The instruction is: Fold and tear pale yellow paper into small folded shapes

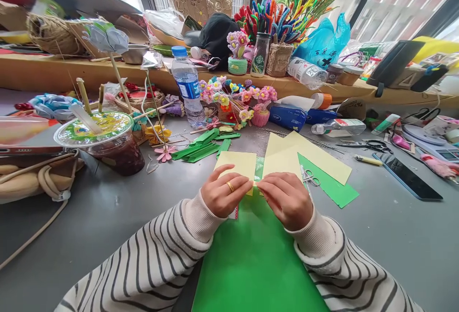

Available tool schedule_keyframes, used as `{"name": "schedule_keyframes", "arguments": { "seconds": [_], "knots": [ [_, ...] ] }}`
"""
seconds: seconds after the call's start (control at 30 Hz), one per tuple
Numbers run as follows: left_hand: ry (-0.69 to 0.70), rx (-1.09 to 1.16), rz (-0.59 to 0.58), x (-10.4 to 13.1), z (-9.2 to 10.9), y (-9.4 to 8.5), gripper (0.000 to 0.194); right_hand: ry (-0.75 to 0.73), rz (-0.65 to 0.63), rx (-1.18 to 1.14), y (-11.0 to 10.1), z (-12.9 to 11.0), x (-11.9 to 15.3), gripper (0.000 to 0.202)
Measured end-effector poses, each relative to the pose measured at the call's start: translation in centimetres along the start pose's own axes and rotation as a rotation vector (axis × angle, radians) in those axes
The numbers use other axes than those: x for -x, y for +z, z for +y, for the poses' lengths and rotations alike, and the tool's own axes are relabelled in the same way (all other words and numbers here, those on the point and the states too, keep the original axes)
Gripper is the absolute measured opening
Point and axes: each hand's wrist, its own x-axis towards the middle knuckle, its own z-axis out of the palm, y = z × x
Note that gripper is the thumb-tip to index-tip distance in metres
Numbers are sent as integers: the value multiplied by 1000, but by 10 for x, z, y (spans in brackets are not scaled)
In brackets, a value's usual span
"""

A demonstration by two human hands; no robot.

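My left hand (226,193), with a ring on one finger, is closed in a pinch. My right hand (287,198) pinches too, its fingertips nearly meeting the left ones. Between them is a small piece of yellow paper (255,184), mostly hidden by the fingers. Both hands hover over or rest on a large green sheet (256,264); which one, I cannot tell. Just beyond the left hand lies a pale yellow square of paper (242,159). Larger yellow sheets (283,156) lie beyond the right hand, with small scissors (310,177) and a green paper piece (339,190) beside them.
Folded green paper strips (201,148) lie ahead on the grey table (150,216). A lidded drink cup (114,152) and a water bottle (187,90) stand at left. At right are a phone (407,176), black-handled scissors (376,145) and a cutter (368,160). Craft flowers (236,97) line the back.
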Motion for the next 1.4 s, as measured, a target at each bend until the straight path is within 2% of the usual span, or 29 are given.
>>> {"name": "schedule_keyframes", "arguments": {
  "seconds": [0.17,0.3,0.4,0.53,0.63,0.8,0.97,1.03,1.13,1.23,1.4],
  "knots": [
    [-75,-45,28,2,-20,-9,18,66,32,76,-6,7,0,13],
    [-171,-149,138,5,-34,-17,19,107,70,140,-7,13,1,13],
    [-178,-140,163,3,-29,-16,19,68,46,121,-6,13,2,12],
    [-27,-17,3,-3,-8,-5,19,-61,3,28,-3,6,0,13],
    [-7,-16,-35,-3,0,1,10,-75,7,2,-2,1,-1,14],
    [-14,-71,-17,-1,-11,-5,11,31,18,62,-7,8,1,15],
    [-27,-92,-6,0,-15,-7,10,195,143,135,-10,18,3,14],
    [-15,-72,-11,-1,-10,-5,10,161,100,65,-9,16,2,15],
    [0,-25,-27,-3,-2,-2,10,40,-28,-33,-5,8,-1,15],
    [-5,30,-35,-5,0,-3,12,6,-23,-33,-2,3,0,12],
    [-66,66,-25,-3,-9,-5,15,44,-1,31,-5,6,3,12]
  ]
}}
